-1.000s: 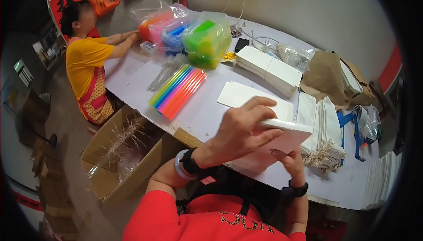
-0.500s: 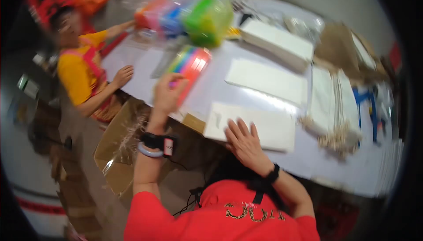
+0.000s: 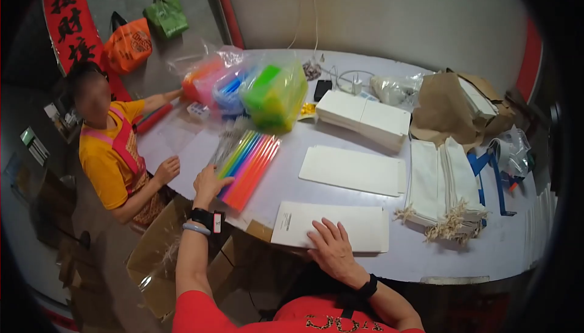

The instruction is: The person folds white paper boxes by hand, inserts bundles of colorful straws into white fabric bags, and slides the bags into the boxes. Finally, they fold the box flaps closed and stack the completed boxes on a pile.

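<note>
My left hand rests at the near left side of a row of coloured straws in clear wrapping. Its thumb stretches over the straws, apart from the fingers, which are partly hidden. The straws run from green and blue through pink to orange-red. My right hand lies flat, fingers spread, on a flat white box at the table's near edge. Another flat white box lies just beyond it.
A stack of white boxes, white cloth pouches and a brown paper bag stand farther right. Plastic bags of coloured things sit at the back left, where a co-worker reaches. An open carton stands below the table's left edge.
The view has tilted up, showing more of the wall and the bags on the floor. My left hand is now lower against the straws; my right hand stays on the white box.
</note>
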Tool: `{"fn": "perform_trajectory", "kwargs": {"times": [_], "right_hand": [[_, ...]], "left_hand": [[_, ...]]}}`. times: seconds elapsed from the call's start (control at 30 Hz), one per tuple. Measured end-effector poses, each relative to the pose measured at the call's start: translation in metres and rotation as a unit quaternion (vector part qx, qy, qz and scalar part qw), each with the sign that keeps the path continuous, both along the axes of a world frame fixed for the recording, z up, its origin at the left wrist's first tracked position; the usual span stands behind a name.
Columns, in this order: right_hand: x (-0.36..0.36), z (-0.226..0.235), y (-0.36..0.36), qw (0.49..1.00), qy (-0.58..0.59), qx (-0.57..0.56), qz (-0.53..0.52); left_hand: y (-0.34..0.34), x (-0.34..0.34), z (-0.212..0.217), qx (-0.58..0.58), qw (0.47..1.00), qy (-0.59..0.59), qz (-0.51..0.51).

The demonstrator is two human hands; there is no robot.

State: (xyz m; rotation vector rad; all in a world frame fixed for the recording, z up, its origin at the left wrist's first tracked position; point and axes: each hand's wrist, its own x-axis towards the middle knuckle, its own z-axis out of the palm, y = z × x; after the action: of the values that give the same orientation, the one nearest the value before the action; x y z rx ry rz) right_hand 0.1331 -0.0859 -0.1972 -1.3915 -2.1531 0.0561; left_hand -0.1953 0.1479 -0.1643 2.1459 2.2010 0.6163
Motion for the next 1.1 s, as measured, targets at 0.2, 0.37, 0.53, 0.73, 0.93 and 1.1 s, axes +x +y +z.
{"fn": "perform_trajectory", "kwargs": {"times": [0.2,0.37,0.53,0.73,0.93,1.1], "right_hand": [[0.012,0.023,-0.02,0.999,0.044,0.008,-0.03],[0.039,0.02,-0.01,0.925,0.376,-0.046,-0.023],[0.075,0.085,-0.041,0.655,0.734,-0.171,0.053],[0.186,0.064,-0.126,0.719,0.68,-0.109,-0.099],[0.215,0.016,-0.224,0.698,0.665,-0.095,-0.247],[0.216,0.003,-0.249,0.672,0.665,-0.172,-0.276]], "left_hand": [[0.017,-0.035,0.017,-0.122,0.954,-0.238,-0.136],[-0.097,0.091,0.093,-0.178,0.811,-0.507,-0.232],[-0.182,0.196,0.09,-0.279,0.729,-0.503,-0.372],[-0.129,0.343,0.098,-0.361,0.692,-0.314,-0.54],[0.004,0.501,0.022,-0.039,0.809,-0.015,-0.587],[0.052,0.595,-0.029,0.04,0.808,-0.001,-0.587]]}}
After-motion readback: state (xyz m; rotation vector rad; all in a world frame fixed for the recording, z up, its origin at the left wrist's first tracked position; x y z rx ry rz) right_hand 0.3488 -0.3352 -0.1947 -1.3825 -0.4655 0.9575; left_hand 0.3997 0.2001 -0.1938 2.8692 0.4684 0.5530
